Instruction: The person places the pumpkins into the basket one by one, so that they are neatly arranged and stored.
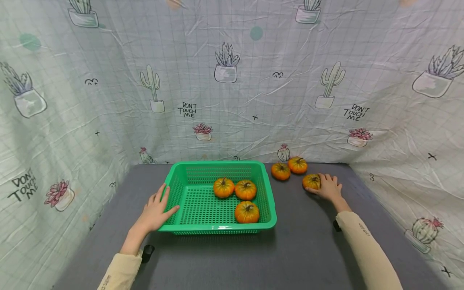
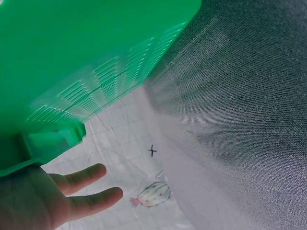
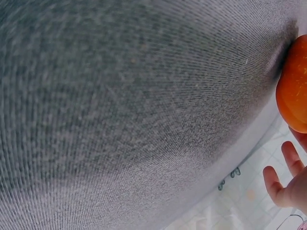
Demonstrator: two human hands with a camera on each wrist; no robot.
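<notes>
A green plastic basket (image 1: 217, 227) with slotted walls stands on the dark table, holding three small orange pumpkins, one of them a front pumpkin (image 1: 247, 212). My left hand (image 1: 154, 213) rests at its left rim with straight, spread fingers. In the left wrist view, two fingers of that hand (image 2: 31, 201) extend past the basket's wall (image 2: 110, 79). To the right of the basket, my right hand (image 1: 329, 188) grips a pumpkin (image 1: 311, 182) between thumb and fingers, at table level. The right wrist view shows only part of this pumpkin (image 3: 295, 91), and two other fingers spread off it.
Two more pumpkins lie near the table's back edge, a left one (image 1: 280, 171) and a right one (image 1: 298, 165), close together. A cactus-printed cloth (image 1: 253, 100) hangs behind and along both sides of the grey table (image 1: 232, 262).
</notes>
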